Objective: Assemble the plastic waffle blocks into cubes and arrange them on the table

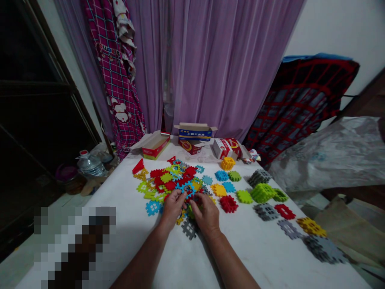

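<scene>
The left hand [173, 206] is curled, its thumb and fingers drawn close at the near edge of a blue toothed piece [187, 189]; whether they clamp it I cannot tell. The right hand [208, 212] is bent in toward the left, fingers partly curled; its grip is hidden too. The 2 hands are apart but near each other, and the blue toothed piece lies at their fingertips, over a loose pile [170, 178] of red, green, yellow, blue and grey pieces. A dark grey piece [189, 229] lies just below, between the wrists.

To the right, pieces sit in separate colour groups, among them a green stack [262, 193], a red stack [228, 204] and a grey stack [266, 211]. All rest on a white surface [186, 265]. At its far edge are an open red and green box [156, 146], a blue box [195, 133] and a red and white box [225, 148].

Beyond hang purple curtains [222, 68] and a magenta checked cloth [117, 88]; a red and black blanket [294, 100] is at right, a red-capped bottle [91, 164] at left.
</scene>
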`<state>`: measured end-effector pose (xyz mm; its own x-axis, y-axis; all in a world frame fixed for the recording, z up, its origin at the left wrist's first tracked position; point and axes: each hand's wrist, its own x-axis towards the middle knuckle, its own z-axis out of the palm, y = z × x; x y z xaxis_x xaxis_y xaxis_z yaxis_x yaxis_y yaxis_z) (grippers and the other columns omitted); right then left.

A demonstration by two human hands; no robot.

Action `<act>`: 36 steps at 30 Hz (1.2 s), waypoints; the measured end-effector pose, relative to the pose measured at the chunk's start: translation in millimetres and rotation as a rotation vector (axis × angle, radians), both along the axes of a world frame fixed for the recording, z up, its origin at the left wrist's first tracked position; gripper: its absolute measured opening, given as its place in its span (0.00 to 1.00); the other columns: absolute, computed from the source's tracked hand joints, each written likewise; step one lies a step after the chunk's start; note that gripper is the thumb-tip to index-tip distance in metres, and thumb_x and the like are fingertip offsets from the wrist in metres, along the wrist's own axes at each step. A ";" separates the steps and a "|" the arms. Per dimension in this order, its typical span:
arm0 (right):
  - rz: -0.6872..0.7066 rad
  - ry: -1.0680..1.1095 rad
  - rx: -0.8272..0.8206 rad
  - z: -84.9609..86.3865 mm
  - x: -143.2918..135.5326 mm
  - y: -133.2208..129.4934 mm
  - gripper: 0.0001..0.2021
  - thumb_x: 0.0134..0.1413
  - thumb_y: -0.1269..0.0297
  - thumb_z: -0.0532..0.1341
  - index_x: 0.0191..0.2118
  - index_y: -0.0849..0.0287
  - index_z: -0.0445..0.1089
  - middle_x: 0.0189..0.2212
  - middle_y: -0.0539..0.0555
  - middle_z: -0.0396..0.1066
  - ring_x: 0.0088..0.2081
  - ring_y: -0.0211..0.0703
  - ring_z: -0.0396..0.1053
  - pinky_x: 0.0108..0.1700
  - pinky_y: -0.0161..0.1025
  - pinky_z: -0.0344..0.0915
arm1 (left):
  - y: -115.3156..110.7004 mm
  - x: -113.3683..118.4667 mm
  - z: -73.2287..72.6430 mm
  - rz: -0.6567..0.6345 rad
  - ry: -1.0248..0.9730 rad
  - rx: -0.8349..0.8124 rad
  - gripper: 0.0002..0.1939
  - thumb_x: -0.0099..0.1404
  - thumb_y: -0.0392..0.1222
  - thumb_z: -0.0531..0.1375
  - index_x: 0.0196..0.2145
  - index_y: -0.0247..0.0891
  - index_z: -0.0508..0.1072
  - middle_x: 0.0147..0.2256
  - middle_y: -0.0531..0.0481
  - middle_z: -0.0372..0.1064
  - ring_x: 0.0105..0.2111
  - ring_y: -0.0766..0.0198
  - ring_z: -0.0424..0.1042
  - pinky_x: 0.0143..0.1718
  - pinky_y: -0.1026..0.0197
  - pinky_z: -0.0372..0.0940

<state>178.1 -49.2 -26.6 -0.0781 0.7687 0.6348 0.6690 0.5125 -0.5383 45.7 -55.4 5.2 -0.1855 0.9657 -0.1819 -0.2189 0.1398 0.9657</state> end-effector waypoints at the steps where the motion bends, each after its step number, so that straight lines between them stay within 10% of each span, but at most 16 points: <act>1: -0.007 0.011 0.004 0.7 -0.1 -0.1 0.13 0.61 0.56 0.57 0.42 0.59 0.70 0.35 0.55 0.75 0.37 0.42 0.72 0.40 0.37 0.67 | -0.4 0.6 1.0 0.001 -0.001 0.003 0.24 0.47 0.61 0.65 0.29 0.40 0.63 0.14 0.62 0.60 0.11 0.76 0.50 0.13 0.71 0.40; 28: -0.180 -0.109 -0.004 9.8 -4.3 -0.9 0.14 0.55 0.52 0.59 0.36 0.59 0.69 0.28 0.52 0.71 0.31 0.41 0.69 0.34 0.35 0.61 | -1.1 2.3 -5.2 -0.020 0.118 0.063 0.20 0.54 0.59 0.62 0.24 0.39 0.68 0.17 0.59 0.60 0.14 0.74 0.56 0.14 0.70 0.45; 36: -0.546 -0.112 -0.183 39.9 70.2 51.0 0.18 0.52 0.48 0.60 0.38 0.59 0.73 0.36 0.57 0.74 0.39 0.48 0.69 0.39 0.39 0.60 | -6.7 5.3 2.6 -0.039 0.063 0.029 0.28 0.53 0.65 0.60 0.38 0.37 0.71 0.29 0.52 0.68 0.20 0.70 0.66 0.12 0.71 0.49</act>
<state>248.4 1.8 13.3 0.3014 0.8129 0.4984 0.8677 -0.0171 -0.4967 51.0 -62.1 7.8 -0.1575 0.9771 -0.1432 -0.1520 0.1193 0.9812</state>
